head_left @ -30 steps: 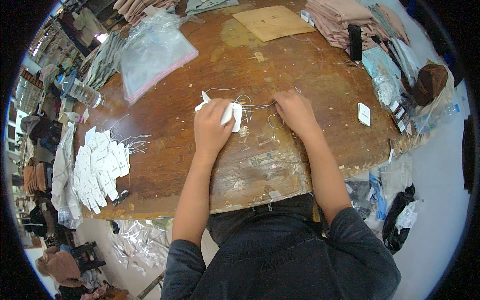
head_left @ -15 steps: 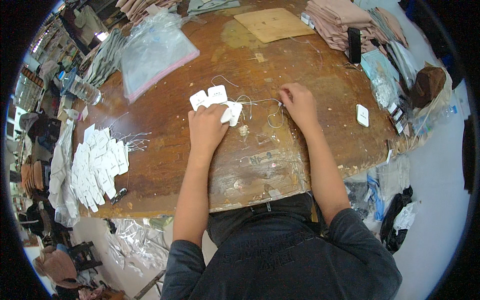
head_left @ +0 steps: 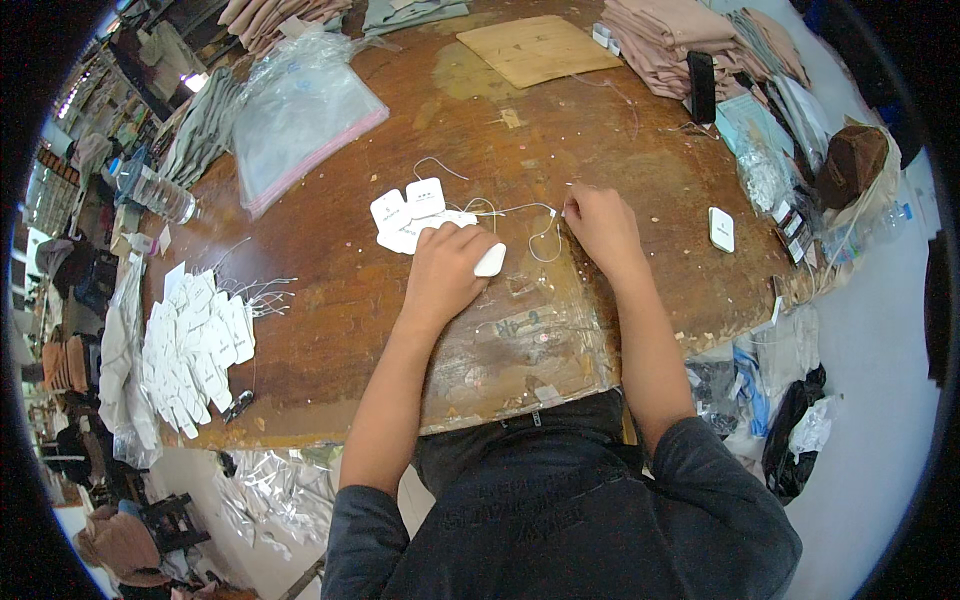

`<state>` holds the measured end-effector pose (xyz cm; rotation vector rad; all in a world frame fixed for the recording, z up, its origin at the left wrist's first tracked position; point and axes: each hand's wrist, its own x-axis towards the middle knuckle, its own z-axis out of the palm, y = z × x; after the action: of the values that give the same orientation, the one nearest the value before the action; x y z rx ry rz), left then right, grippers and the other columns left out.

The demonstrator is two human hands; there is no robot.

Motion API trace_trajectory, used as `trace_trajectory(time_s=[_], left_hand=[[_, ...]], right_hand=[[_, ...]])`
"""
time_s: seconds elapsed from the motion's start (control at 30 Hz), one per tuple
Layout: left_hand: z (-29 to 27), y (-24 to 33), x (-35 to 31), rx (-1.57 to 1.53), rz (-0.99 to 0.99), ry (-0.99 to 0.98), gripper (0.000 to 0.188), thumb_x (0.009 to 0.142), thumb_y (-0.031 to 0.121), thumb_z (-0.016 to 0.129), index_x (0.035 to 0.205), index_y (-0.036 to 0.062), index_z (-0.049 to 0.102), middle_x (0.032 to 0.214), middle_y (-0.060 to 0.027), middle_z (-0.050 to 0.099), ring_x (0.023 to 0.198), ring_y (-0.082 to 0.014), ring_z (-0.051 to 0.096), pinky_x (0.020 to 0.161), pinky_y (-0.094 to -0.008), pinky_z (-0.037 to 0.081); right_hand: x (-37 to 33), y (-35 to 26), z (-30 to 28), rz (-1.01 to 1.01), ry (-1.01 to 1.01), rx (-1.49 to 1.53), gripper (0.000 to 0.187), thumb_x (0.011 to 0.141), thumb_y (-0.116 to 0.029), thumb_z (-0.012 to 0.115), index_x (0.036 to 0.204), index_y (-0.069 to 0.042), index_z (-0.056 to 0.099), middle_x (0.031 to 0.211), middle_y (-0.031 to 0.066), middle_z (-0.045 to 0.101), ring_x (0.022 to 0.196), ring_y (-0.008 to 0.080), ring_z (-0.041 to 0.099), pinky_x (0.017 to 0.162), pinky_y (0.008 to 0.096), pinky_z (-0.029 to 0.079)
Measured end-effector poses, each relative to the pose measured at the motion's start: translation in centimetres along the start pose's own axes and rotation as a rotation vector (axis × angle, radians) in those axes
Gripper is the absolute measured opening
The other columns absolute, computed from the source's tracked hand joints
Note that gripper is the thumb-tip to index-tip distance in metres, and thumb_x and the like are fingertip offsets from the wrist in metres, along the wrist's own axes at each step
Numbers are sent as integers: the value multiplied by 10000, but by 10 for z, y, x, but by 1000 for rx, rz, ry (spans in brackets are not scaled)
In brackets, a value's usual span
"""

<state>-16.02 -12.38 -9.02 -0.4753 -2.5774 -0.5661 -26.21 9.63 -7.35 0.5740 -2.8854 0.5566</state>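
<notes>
Your left hand (head_left: 447,275) is gripping white tags (head_left: 490,262), left of the strings (head_left: 520,209); your right hand (head_left: 603,228) is resting curled, its hold unclear. You're working best leaving strings untangled.

I watched through one head-worn fisheye, facing steeply down past the dark shirt (head_left: 570,530) to the left hand (head_left: 450,272) and right hand (head_left: 605,232), fairly near (straight edges bowed rimward), the counter (head_left: 320,340) spreading wide around them.
</notes>
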Motion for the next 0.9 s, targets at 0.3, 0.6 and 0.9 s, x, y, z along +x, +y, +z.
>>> trace_trajectory(time_s=[0.3,0.6,0.9], left_hand=[[-1,4,0,-137,-41,0,292,708,54,694,994,82,640,969,-66,645,893,-276,597,776,-391,440],[-9,8,-2,-485,-286,116,252,893,126,545,1091,-24,589,971,-197,590,892,-388,591,787,-417,471],[-1,4,-2,-638,-336,168,274,928,153,514,1118,-26,599,939,-171,586,814,-303,610,753,-368,470]], right_hand=[[23,24,23,-134,318,4,80,814,-88,630,838,-12,621,829,190,648,795,400,615,714,492,489],[21,16,32,-177,398,-82,88,809,-62,610,884,-32,647,837,156,639,866,332,618,757,398,498],[27,26,22,100,380,1774,169,941,5,508,1078,31,603,984,94,629,956,215,620,904,382,504]])
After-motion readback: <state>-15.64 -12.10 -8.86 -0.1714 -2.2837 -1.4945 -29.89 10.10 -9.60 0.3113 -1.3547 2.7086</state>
